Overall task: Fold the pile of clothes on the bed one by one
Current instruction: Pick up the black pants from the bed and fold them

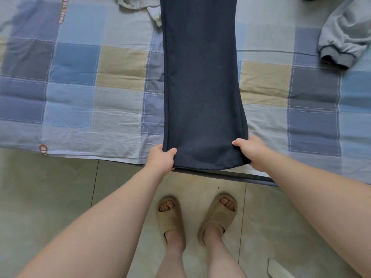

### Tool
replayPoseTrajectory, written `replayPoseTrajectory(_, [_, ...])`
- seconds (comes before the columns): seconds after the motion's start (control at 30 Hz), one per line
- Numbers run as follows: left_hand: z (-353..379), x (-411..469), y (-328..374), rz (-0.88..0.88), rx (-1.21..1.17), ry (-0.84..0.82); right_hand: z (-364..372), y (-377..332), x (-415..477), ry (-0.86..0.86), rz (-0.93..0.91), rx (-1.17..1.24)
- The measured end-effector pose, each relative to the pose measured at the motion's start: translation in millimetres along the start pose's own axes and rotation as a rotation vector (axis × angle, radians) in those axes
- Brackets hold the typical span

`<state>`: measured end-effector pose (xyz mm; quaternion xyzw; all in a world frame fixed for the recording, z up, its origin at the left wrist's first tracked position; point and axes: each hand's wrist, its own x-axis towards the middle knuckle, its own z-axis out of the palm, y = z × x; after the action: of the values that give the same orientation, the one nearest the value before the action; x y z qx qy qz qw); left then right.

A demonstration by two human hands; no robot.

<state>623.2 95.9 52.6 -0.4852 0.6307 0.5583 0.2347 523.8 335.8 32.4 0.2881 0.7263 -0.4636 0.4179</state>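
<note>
Dark navy trousers (202, 81) lie stretched lengthwise on the bed, legs stacked, running from the top edge of the view down to the bed's near edge. My left hand (161, 158) grips the hem's left corner, thumb on top. My right hand (251, 152) grips the hem's right corner. The hem end hangs slightly over the bed edge. The waist end is out of view.
The bed carries a blue, grey and beige checked sheet (80, 83). A grey sweatshirt sleeve with a dark cuff (341, 39) lies at the far right. A pale crumpled garment (144, 9) lies at the top left of the trousers. My feet in tan slippers (196, 215) stand on the tiled floor.
</note>
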Motion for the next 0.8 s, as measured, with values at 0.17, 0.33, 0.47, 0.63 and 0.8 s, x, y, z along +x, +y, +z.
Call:
replayPoseTrajectory(0.17, [1, 12, -16, 0.037, 0.139, 0.033, 23, 17, 9, -0.015, -0.044, -0.001])
replayPoseTrajectory(0.33, [-7, -10, -33, -0.021, 0.083, 0.021, 20, 30, -24, -0.059, 0.054, 0.039])
replayPoseTrajectory(0.47, [-27, -66, -31, -0.074, 0.007, -0.051, 11, 33, -90, -0.057, 0.107, 0.178])
replayPoseTrajectory(0.63, [-68, -149, -23, -0.153, -0.073, -0.093, 13, 22, -195, -0.001, 0.128, 0.324])
replayPoseTrajectory(0.8, [-116, -249, -9, -0.212, -0.1, -0.168, 10, 18, -310, 0.038, 0.134, 0.408])
